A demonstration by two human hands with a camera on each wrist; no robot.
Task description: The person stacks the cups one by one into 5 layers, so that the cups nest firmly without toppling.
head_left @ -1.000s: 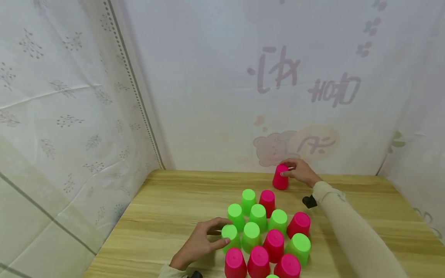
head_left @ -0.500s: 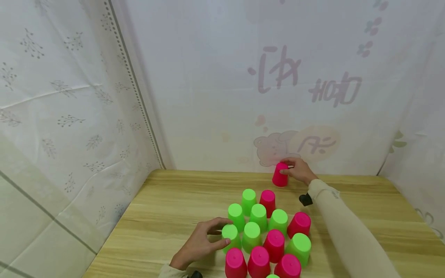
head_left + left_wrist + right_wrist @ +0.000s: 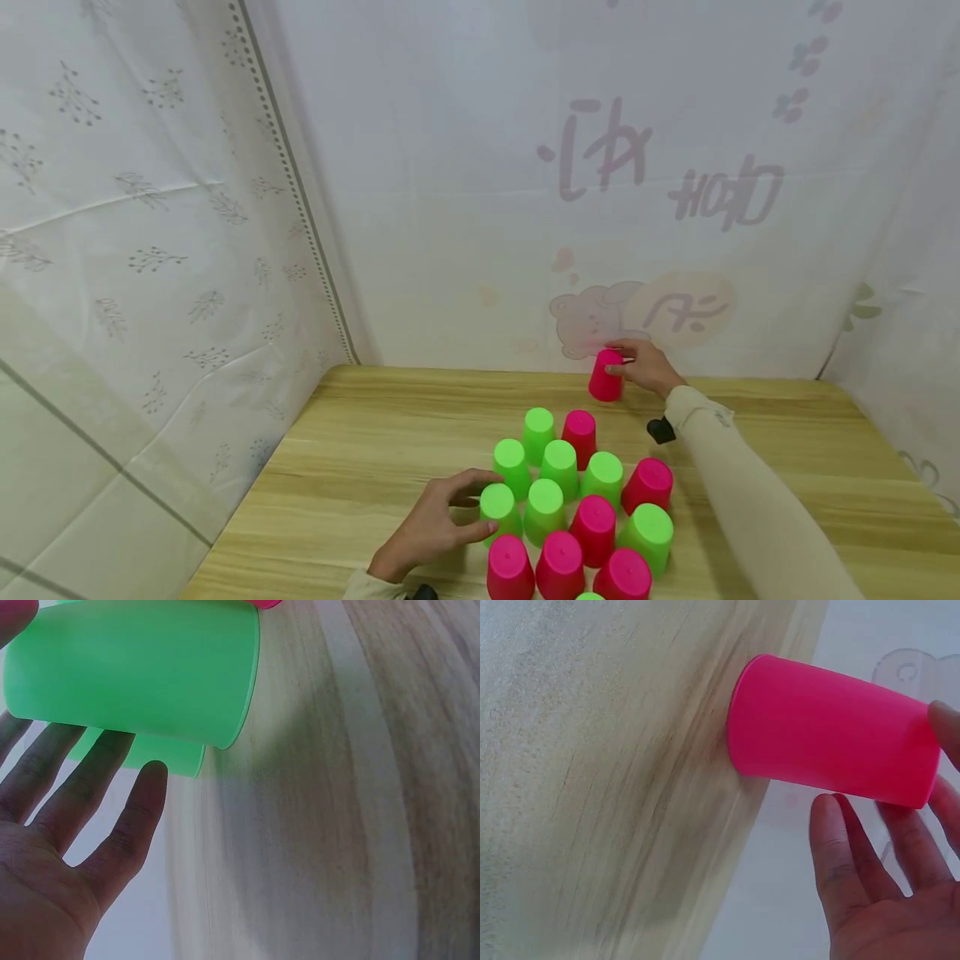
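At the back of the table, my right hand [image 3: 647,367] holds an upside-down pink cup [image 3: 606,377] near its closed top. In the right wrist view the thumb and fingers lie on either side of this pink cup [image 3: 832,731], its open rim toward the wood. My left hand [image 3: 438,521] reaches round a green cup [image 3: 498,508] at the left side of the group, thumb in front and index finger behind. The left wrist view shows fingers [image 3: 94,776] against that green cup [image 3: 135,675], the little finger apart from it.
Several upside-down green and pink cups stand close together, among them a green cup [image 3: 649,533] and a pink cup [image 3: 648,483] at the right. A patterned cloth [image 3: 450,208] hangs behind the wooden table [image 3: 360,433]. More cloth [image 3: 150,292] hangs at the left.
Over the last second my right hand and the pink cup have shifted slightly toward the back of the table. My left hand and the other cups have stayed put.
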